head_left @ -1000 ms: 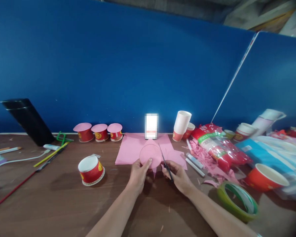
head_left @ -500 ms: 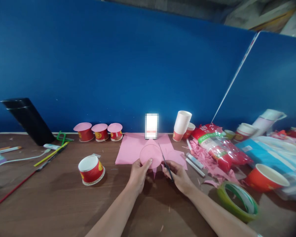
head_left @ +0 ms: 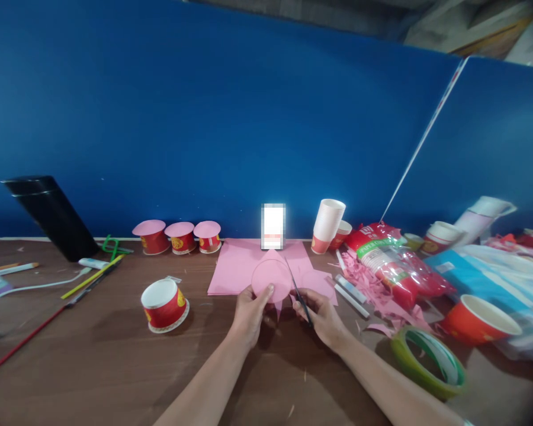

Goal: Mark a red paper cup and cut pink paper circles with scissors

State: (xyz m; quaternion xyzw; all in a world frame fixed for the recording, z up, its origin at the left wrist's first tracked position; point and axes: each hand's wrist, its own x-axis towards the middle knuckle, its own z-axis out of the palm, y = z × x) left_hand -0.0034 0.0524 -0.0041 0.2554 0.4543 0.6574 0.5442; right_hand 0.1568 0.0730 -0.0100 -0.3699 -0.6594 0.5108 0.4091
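My left hand (head_left: pixel 250 319) pinches a round piece of pink paper (head_left: pixel 272 283) by its lower left edge, thumb on top. A thin outline runs along the paper's upper edge, and a pointed scrap hangs below it. In my right hand (head_left: pixel 322 316) is a dark pair of scissors (head_left: pixel 302 302), its blade pointing up beside the right edge of the round. My fingers hide most of the handles. Behind the hands lies a stack of pink paper sheets (head_left: pixel 231 269). A cut-into pink sheet (head_left: pixel 324 284) rests by the right hand.
Several red cups with pink tops (head_left: pixel 183 238) line the back left, and an upturned-looking red cup (head_left: pixel 164 305) stands nearer. To the right are stacked paper cups (head_left: pixel 329 222), pink scraps (head_left: pixel 368 284), a red plastic pack (head_left: pixel 395 266), green tape (head_left: pixel 429 361) and an orange cup (head_left: pixel 482 319).
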